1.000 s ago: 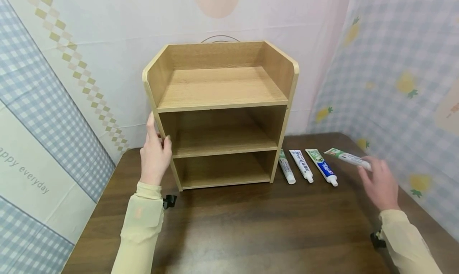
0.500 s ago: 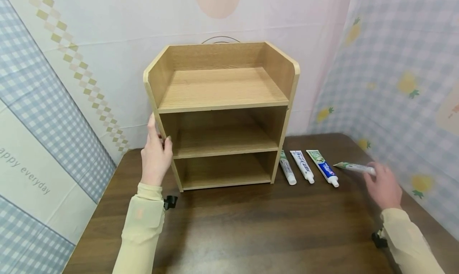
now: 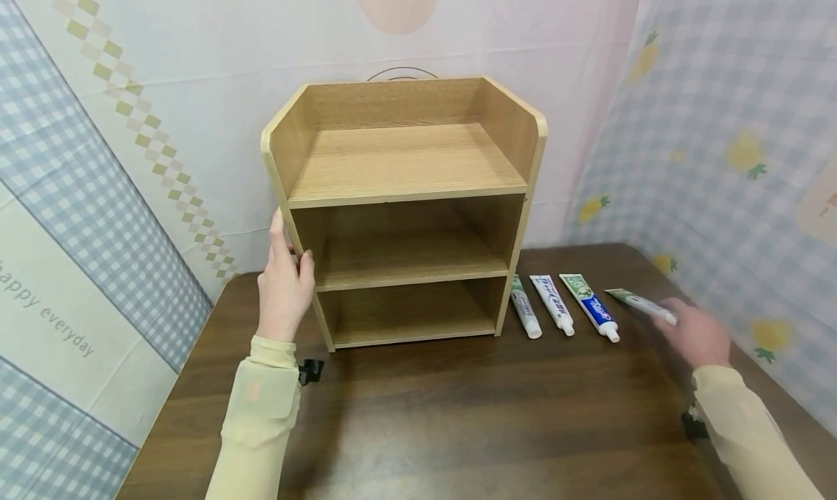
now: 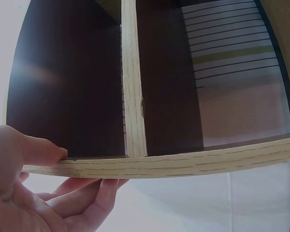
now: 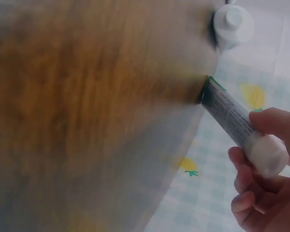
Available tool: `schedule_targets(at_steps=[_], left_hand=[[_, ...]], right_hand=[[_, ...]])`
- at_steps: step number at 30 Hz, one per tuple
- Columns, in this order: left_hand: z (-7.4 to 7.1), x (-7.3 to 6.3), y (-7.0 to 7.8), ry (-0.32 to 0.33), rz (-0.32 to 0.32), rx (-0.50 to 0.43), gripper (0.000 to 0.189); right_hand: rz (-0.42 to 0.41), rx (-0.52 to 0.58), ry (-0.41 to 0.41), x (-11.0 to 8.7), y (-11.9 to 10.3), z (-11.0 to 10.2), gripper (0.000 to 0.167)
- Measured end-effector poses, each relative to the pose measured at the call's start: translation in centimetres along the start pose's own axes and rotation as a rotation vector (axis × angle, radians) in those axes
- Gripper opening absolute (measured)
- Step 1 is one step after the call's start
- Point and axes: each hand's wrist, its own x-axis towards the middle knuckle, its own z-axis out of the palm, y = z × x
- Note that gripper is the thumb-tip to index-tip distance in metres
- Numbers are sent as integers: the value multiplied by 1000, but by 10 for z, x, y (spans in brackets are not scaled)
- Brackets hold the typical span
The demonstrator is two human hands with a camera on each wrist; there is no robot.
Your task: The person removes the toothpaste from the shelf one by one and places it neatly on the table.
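A wooden shelf unit point(image 3: 405, 195) with an open top and two compartments stands on the table. My left hand point(image 3: 283, 289) grips its left side panel, thumb on the inner face and fingers outside; the left wrist view shows this panel point(image 4: 183, 164) between thumb and fingers. At the table's right side my right hand point(image 3: 700, 333) holds a green and white toothpaste tube point(image 3: 641, 305) near its cap end. In the right wrist view the thumb and fingers pinch that tube point(image 5: 229, 113), its flat end close to the table.
To the right of the shelf lie three more toothpaste tubes: a green-white one point(image 3: 525, 309), a white one point(image 3: 553, 305) and a blue-green one point(image 3: 591, 307). The brown table point(image 3: 445, 413) meets patterned cloth point(image 3: 693, 151) at the back and sides.
The right hand has lowered the toothpaste tube toward the table, first shifting right, then slightly back left. The left hand stays on the shelf's side panel.
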Motion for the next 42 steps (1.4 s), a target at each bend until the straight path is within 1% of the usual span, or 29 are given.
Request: schedule_targets(at_steps=[5,12,17,19,22,25,29,32,35,42], left_hand=[[-1,-1,0,-7,-1,4,69],[-5,-3,0,10,-1,16,67],[-4,-3,0,5,-5,14,68],[-4,-4,1,-5,-15,8,69],[-3,-5,0,-7,-22,8,69],[-3,-5,0,6,-13,20,68],[-4,-3,0,23,8,29,67],[-4,-1,-1,25,16,25,68],[-3,0,0,13,16,16,68],[1,1,0,-5,-8,10,69]], right_hand=[[21,-10,-99,5,-4,1,40],[-24,-45,-216,28,-9,4,48],[-48,-56,-304,39,-5,12,52],[-54,-61,-313,39,-3,15,52],[-48,-68,-301,39,-3,20,53],[-45,-73,-272,41,-6,23,53],[-40,-75,-254,46,-8,26,54],[-35,-76,-259,48,-7,28,55],[-34,-65,-278,48,-2,32,55],[-18,6,-291,44,9,39,51]])
